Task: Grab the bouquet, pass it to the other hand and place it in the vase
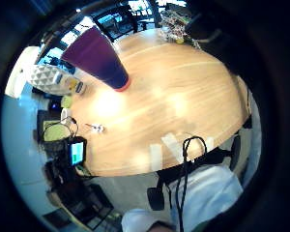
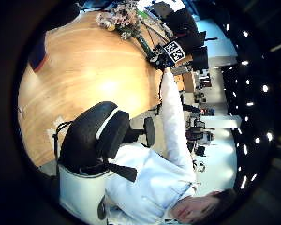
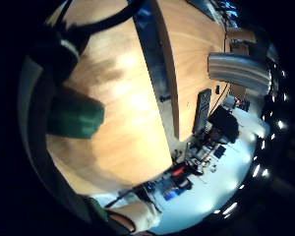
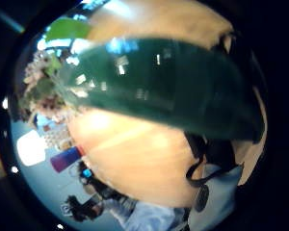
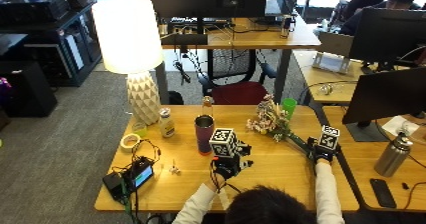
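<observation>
The right hand (image 5: 322,153) is out near the table's (image 5: 279,179) right edge, closed around the green wrapped stem end of the bouquet (image 5: 271,121), whose blooms point toward the far edge. The left hand (image 5: 228,166) hovers mid-table, holding nothing; I cannot tell how its fingers lie. The purple vase (image 5: 204,134) stands just beyond it. To my eye, the lift should keep the stems level, then offer the stem to the left hand
</observation>
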The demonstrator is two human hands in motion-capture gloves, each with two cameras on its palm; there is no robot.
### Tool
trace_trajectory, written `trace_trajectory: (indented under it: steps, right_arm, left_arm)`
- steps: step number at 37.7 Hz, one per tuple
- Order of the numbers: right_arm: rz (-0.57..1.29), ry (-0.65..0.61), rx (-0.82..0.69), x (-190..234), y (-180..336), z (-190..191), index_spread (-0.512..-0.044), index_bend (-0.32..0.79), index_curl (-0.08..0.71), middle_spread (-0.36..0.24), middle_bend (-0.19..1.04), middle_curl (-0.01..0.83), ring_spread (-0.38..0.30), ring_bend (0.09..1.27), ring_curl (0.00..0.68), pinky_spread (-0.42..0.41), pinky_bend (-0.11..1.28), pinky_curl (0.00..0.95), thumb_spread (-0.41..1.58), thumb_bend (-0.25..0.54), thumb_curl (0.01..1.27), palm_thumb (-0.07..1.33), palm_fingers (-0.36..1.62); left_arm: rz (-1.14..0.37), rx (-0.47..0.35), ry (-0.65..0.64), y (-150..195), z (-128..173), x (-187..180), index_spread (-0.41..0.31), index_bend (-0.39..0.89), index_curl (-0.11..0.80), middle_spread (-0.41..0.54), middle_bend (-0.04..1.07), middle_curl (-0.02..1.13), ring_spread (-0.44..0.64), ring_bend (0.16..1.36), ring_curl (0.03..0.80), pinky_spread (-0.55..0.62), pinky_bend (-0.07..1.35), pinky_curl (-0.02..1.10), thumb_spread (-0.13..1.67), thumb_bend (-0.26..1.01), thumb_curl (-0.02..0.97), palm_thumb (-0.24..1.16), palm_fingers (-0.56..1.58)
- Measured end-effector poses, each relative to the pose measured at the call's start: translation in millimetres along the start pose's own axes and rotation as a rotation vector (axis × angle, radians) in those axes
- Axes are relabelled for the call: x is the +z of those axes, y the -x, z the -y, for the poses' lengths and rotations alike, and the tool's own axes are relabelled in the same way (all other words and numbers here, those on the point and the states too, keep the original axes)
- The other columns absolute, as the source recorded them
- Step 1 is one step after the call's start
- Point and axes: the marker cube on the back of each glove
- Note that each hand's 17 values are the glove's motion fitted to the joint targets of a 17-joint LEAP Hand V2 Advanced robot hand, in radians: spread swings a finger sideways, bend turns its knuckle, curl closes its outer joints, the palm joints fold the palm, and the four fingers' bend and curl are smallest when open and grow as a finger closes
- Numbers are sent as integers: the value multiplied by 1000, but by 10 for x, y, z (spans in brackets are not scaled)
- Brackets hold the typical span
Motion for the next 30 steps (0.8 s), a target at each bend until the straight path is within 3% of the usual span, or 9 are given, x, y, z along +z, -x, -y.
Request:
trace_trajectory:
  steps: [4,8,10,13,16,21,26,30]
  right_arm:
    - [-37,-32,-14,-1,26,-15,-290,365,269,-76,310,396,-147,517,332,52,406,287,973,27,359,841,912]
    - [-36,-46,-63,-40,48,-85,-269,348,310,-89,257,397,-167,470,344,-6,441,312,1025,58,366,918,948]
    - [-18,-68,-48,-50,45,-109,-258,157,270,-125,409,445,-203,582,376,-118,479,319,1045,93,382,987,1271]
    - [-6,-210,-32,-96,50,-95,-248,109,272,-138,503,483,-209,728,422,-205,515,348,1057,99,389,1017,1426]
    - [8,-400,-17,-177,64,-71,-237,180,298,-148,608,528,-207,817,468,-226,567,383,1050,41,364,955,1531]
    - [186,-482,-72,-265,209,-241,-222,377,380,-155,705,569,-205,867,507,-237,593,416,1038,-27,338,874,1567]
    - [479,-643,-278,-580,527,-353,-209,468,438,-154,765,596,-196,909,530,-248,639,445,1042,-22,332,869,1516]
    - [763,-691,-433,-932,851,-638,-200,514,477,-154,798,609,-193,933,542,-244,669,464,1038,8,342,919,1486]
  left_arm:
    - [-25,-5,18,15,35,60,-56,189,412,160,142,218,247,498,275,292,378,337,1058,-23,261,281,354]
    - [-26,-15,34,48,41,82,-57,190,415,160,141,219,246,496,276,292,377,338,1058,-23,262,281,355]
    - [-25,-26,39,81,38,71,-57,189,415,160,140,219,246,494,276,291,380,340,1059,-25,261,277,356]
    - [-31,-40,40,135,45,40,-57,189,417,160,140,219,246,494,277,290,380,341,1060,-24,261,276,356]
    - [-31,-53,38,185,44,-11,-57,188,418,159,139,219,245,496,279,290,379,341,1061,-23,261,275,357]
    - [-53,-70,25,270,91,-103,-57,195,421,158,140,220,244,496,282,290,370,340,1061,-23,261,274,368]
    - [-129,-72,15,288,240,-195,-57,193,423,151,144,221,237,493,281,278,362,339,1061,-23,261,274,385]
    - [-318,-66,-63,210,450,-415,-56,191,424,149,142,223,228,494,284,269,362,342,1063,-22,261,274,396]
